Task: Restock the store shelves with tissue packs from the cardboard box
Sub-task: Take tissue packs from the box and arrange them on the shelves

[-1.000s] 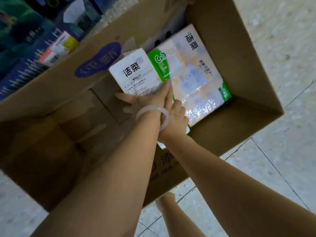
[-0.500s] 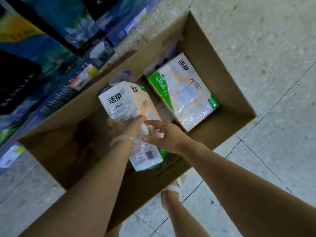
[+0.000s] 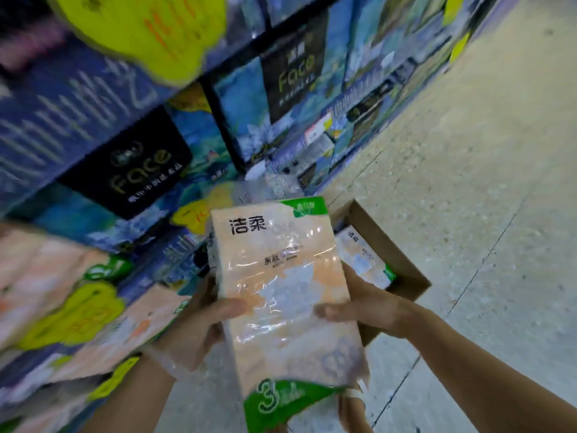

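Observation:
I hold a peach-and-white tissue pack (image 3: 287, 289) with green ends up in front of me, clear of the box. My left hand (image 3: 203, 323) grips its left side, thumb across the front. On the other side, my right hand (image 3: 365, 304) grips the pack with its thumb on the front. The cardboard box (image 3: 406, 264) stands on the floor behind the pack at the right, with another tissue pack (image 3: 363, 257) lying inside it. The store shelves (image 3: 218, 126) fill the left and top, blurred.
Blue and black tissue boxes fill the upper shelves. Peach tissue packs (image 3: 46, 276) with yellow price tags (image 3: 78, 314) sit on the lower left shelf. A pale speckled tiled floor (image 3: 468, 151) stretches to the right. My foot (image 3: 352, 410) shows below the pack.
Both hands have lifted the tissue pack out of the box and turned it face up. The view has swung up from the box to the shelves.

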